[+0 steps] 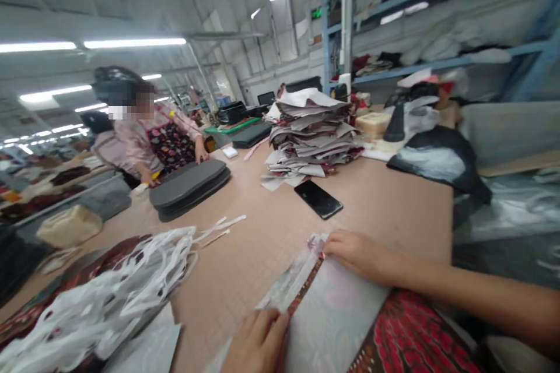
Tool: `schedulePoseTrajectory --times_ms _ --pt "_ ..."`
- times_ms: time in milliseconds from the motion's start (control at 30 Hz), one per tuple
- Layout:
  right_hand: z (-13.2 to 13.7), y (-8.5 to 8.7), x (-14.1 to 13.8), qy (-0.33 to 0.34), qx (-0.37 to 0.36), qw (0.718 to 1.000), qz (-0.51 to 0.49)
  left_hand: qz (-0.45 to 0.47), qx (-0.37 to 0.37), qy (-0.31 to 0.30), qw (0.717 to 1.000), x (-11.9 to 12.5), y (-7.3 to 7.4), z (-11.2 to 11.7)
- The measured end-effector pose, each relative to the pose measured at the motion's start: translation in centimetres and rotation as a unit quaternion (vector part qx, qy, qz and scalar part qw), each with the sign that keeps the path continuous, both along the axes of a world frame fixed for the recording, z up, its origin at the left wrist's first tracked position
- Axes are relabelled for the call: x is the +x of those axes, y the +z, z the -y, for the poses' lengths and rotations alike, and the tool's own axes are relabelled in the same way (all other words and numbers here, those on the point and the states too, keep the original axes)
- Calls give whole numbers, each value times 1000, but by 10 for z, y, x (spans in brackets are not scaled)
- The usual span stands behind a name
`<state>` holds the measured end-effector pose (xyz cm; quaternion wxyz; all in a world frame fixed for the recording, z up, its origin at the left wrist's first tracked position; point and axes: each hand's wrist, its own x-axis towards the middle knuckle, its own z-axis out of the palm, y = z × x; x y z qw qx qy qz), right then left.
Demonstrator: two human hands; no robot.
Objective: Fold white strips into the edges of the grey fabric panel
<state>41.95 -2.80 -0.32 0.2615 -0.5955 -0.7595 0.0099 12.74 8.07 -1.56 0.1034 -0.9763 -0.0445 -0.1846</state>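
Note:
My right hand (359, 254) presses its closed fingers on the far end of a folded edge of a grey-backed fabric piece (332, 315) with a red patterned face, lying on the tan worktable (262, 233). My left hand (258, 341) pinches the near end of the same folded edge at the bottom of the view. The fabric's red pattern shows under my right forearm.
A black phone (318, 199) lies just beyond the fabric. A tall stack of cut fabric pieces (311, 135) stands behind it. White strips (114, 291) heap on patterned cloth at left. Dark grey pads (190, 186) lie near a person (144, 134) at the table's far side. Shelves stand at right.

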Motion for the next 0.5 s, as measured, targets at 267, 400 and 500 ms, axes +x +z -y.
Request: schedulePoseTrajectory --times_ms 267,400,500 --pt "-6 -14 -2 -40 64 995 -62 -30 -131 9 991 112 4 10" --pt "-6 -16 0 -35 62 993 -99 -9 -133 19 991 119 -1 12" --pt "-9 -17 1 -41 60 991 -113 -12 -107 28 994 119 -3 14"
